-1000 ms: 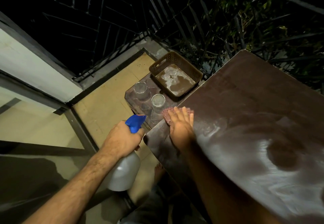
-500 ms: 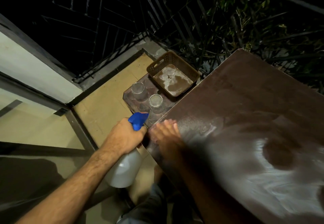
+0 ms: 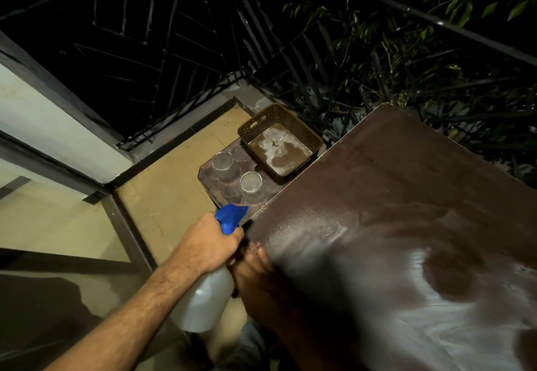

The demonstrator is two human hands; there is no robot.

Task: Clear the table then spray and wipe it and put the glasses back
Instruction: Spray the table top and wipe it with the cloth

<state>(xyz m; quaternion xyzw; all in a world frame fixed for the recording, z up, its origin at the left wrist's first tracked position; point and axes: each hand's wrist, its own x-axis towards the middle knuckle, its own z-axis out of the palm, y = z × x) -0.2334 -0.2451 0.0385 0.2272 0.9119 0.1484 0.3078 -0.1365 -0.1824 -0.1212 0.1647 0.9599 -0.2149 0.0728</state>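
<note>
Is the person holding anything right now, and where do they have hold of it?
The left hand grips the spray bottle at its neck, under the blue trigger head. The right hand is blurred; its grip cannot be told.

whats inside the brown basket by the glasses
Inside the brown basket only its floor shows, smeared with a pale whitish film or glare. No object is visible in it; the near wall hides a little.

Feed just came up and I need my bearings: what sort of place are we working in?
Most likely a home balcony or terrace at night: a metal railing against black sky, foliage just beyond it, a tiled floor.
</note>
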